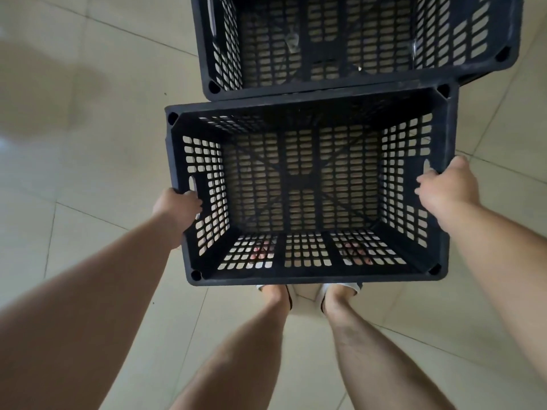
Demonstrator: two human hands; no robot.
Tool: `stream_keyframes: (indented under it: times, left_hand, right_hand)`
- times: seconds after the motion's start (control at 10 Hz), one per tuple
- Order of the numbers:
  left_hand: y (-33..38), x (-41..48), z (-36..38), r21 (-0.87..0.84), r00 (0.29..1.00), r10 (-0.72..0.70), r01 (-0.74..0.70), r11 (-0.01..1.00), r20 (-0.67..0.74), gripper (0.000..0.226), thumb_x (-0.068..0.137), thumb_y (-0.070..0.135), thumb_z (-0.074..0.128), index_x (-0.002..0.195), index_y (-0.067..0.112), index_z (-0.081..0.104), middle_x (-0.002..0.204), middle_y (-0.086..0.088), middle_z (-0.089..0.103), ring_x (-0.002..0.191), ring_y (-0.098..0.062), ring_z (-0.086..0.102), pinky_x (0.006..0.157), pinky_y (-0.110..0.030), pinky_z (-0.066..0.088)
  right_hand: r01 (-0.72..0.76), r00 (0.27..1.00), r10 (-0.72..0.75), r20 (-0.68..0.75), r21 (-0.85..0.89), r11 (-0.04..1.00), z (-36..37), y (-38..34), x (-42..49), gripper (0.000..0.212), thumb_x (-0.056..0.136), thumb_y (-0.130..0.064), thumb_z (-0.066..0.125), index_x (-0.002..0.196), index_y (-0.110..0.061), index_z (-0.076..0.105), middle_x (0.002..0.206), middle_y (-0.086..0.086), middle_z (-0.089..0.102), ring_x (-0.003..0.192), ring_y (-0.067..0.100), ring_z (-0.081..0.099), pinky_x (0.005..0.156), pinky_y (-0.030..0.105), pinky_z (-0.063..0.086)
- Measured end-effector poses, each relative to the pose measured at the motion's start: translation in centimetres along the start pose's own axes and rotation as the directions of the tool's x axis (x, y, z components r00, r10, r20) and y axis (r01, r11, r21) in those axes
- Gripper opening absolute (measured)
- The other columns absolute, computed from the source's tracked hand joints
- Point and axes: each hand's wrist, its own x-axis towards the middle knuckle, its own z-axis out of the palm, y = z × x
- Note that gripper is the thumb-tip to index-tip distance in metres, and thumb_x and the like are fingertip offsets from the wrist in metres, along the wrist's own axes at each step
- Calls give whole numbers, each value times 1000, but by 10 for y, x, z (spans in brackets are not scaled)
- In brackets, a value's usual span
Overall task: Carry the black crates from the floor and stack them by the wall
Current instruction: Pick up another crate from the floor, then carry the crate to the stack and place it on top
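Hands grip near crate (307, 276) by side handle slots: left hand (177, 207), right hand (447, 184), both closed. 2nd crate (355, 84) just beyond.

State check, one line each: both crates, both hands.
Near black slotted plastic crate: empty, upright, gripped at both end handles.
Far black slotted plastic crate: empty, upright, no hand on it, top of it cut off by the frame.
Left hand: closed on near crate's left handle.
Right hand: closed on near crate's right handle.
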Motion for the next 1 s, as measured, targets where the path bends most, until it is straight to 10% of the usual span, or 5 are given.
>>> stream_keyframes:
  times: [0.2, 0.5, 0.7, 1.0]
  left_hand:
    - [-3, -9, -12, -59, 1000, 23, -23, 998, 8, 10, 102, 15, 49, 103, 10, 58, 90, -6, 65, 63, -12, 57, 58, -23, 45]
    - [10, -95, -82, -41, 996, 86, -87, 995, -19, 31, 103, 19, 49, 121, -1, 64, 101, -12, 70, 86, -23, 63, 63, -26, 47]
    - [40, -182, -174, -35, 992, 119, -120, 992, -33, 24, 105, 18, 44, 109, 3, 61, 88, -3, 67, 97, -24, 71, 80, -33, 51]
    - [69, -311, -314, -62, 981, 187, -190, 980, -56, 30, 104, 17, 45, 111, -5, 64, 75, -7, 63, 66, -23, 61, 62, -29, 47]
  right_hand:
    - [-18, 1000, 18, -8, 10, 1000, -24, -9, -27, 28, 106, -24, 43, 128, -7, 44, 120, 17, 63, 76, 30, 54, 64, 36, 42]
    - [8, 1000, -8, -6, -12, 1000, -105, -9, -101, 27, 107, -23, 41, 126, -5, 45, 105, 15, 61, 57, 22, 48, 48, 29, 32]
    - [51, 999, -52, -10, -73, 996, -197, -37, -176, 24, 106, -24, 42, 123, -7, 47, 110, 16, 66, 58, 25, 57, 47, 27, 35]
    - [142, 983, -153, -99, -110, 984, -336, -98, -289, 24, 99, -27, 47, 116, -9, 50, 100, 16, 68, 78, 38, 68, 70, 47, 60]
